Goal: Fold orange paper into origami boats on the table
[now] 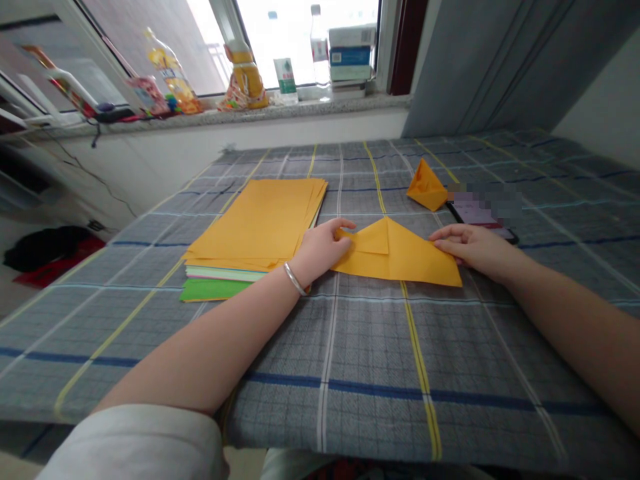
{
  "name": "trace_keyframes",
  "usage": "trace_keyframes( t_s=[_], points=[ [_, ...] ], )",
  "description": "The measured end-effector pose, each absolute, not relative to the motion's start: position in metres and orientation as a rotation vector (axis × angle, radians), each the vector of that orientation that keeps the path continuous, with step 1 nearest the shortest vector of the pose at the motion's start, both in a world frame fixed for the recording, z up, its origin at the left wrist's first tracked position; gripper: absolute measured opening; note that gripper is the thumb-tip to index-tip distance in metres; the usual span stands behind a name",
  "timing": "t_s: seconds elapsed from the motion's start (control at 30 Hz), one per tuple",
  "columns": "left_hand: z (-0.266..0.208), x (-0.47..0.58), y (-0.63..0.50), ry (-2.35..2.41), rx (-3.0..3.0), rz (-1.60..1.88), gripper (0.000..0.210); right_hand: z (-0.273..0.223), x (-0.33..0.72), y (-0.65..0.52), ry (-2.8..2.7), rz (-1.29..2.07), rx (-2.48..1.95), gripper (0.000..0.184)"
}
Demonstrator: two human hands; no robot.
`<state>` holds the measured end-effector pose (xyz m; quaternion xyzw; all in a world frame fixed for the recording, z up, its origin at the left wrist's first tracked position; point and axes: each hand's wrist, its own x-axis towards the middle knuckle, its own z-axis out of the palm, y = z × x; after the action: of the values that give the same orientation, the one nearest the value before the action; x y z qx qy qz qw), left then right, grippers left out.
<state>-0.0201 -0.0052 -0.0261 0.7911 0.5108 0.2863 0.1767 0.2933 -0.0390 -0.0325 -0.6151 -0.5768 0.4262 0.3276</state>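
A partly folded sheet of orange paper (400, 257) lies between my hands on the plaid cloth. Its top rises to a point, and a folded flap shows on its left half. My left hand (327, 250), with a silver bangle at the wrist, pinches the paper's left end. At the right edge, my right hand (463, 245) grips the paper between thumb and fingers. Just left of my left hand is a stack of orange paper (260, 220), with green and pale sheets under it. Beyond my right hand stands a folded orange paper boat (427, 188).
A phone (480, 213), partly blurred, lies beside the paper boat. The plaid cloth (370, 360) covers the surface. Along the windowsill (320, 107) stand bottles, a tube and stacked boxes (351, 55). A grey curtain (480, 67) hangs at the back right.
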Motion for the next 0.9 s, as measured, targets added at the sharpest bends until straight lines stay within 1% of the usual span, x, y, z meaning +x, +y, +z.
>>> trace_keyframes(
  t_s=[0.17, 0.23, 0.33, 0.43, 0.53, 0.6, 0.67, 0.73, 0.8, 0.87, 0.9],
  points=[
    [-0.026, -0.021, -0.005, 1.378, 2.332, 0.796, 0.041, -0.033, 0.295, -0.039, -1.579, 1.039, -1.601, 0.015],
    [-0.027, -0.021, -0.005, 1.349, 2.413, 0.794, 0.040, -0.031, 0.294, -0.041, -1.667, 0.972, -1.625, 0.016],
    [-0.027, -0.020, -0.006, 1.362, 2.526, 0.683, 0.036, -0.031, 0.295, -0.041, -1.783, 0.835, -1.671, 0.016],
    [-0.027, -0.019, -0.008, 1.391, 2.653, 0.611, 0.027, -0.034, 0.300, -0.039, -1.853, 0.690, -1.720, 0.023],
    [-0.025, -0.017, -0.013, 1.429, 2.841, 0.611, 0.022, -0.039, 0.305, -0.037, -1.934, 0.429, -1.709, 0.031],
    [-0.022, -0.016, -0.017, 1.345, 2.967, 0.609, 0.029, -0.038, 0.306, -0.037, -1.955, 0.247, -1.637, 0.029],
    [-0.021, -0.015, -0.020, 1.127, 3.060, 0.570, 0.038, -0.034, 0.303, -0.039, -1.957, 0.174, -1.547, 0.025],
    [-0.022, -0.014, -0.021, 0.912, 3.096, 0.479, 0.039, -0.029, 0.296, -0.044, -2.015, 0.205, -1.456, 0.025],
    [-0.023, -0.012, -0.022, 0.805, 3.075, 0.362, 0.041, -0.024, 0.288, -0.050, -2.171, 0.273, -1.319, 0.027],
    [-0.024, -0.011, -0.023, 0.772, 3.027, 0.268, 0.051, -0.022, 0.279, -0.056, -2.353, 0.332, -1.190, 0.032],
    [-0.024, -0.011, -0.023, 0.756, 3.007, 0.233, 0.059, -0.023, 0.275, -0.059, -2.434, 0.330, -1.145, 0.038]
  ],
)
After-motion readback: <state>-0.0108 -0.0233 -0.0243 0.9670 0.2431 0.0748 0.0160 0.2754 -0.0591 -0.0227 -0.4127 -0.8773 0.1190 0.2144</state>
